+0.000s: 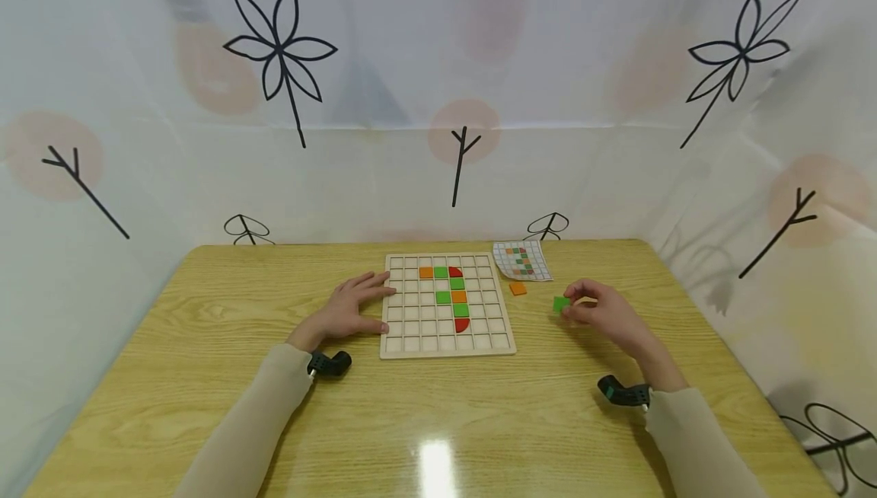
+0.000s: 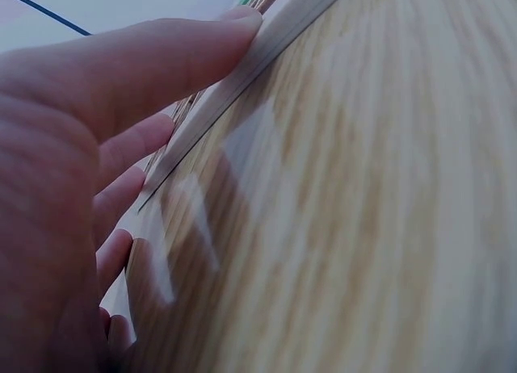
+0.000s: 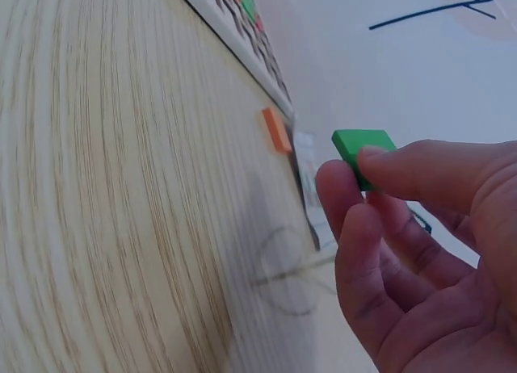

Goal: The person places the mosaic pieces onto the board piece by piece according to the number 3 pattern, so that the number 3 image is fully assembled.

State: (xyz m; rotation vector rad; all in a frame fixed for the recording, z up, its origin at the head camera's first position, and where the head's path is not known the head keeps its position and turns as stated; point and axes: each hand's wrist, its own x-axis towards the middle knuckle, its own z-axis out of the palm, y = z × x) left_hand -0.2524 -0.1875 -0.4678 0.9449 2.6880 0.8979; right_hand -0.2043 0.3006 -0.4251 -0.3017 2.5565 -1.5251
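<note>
A wooden grid board [image 1: 413, 343] lies mid-table, with several green, orange and red tiles set in its squares. Fingertips of my left hand [image 1: 346, 308] rest along the board's left edge, fingers spread and fairly straight; the left wrist view shows the thumb [image 2: 186, 62] at that rim. To the right of the board my right hand [image 1: 606, 315] pinches a green square tile [image 3: 363, 140] between thumb and fingers, held above the table. An orange square tile [image 1: 518, 288] lies on the table between the board and my right hand.
Behind the orange tile, a paper pattern card [image 1: 522, 260] printed with a coloured grid lies by the board's far right corner. The wood-grain table [image 1: 384, 422] ends at a white patterned cloth [image 1: 384, 178] behind and at both sides.
</note>
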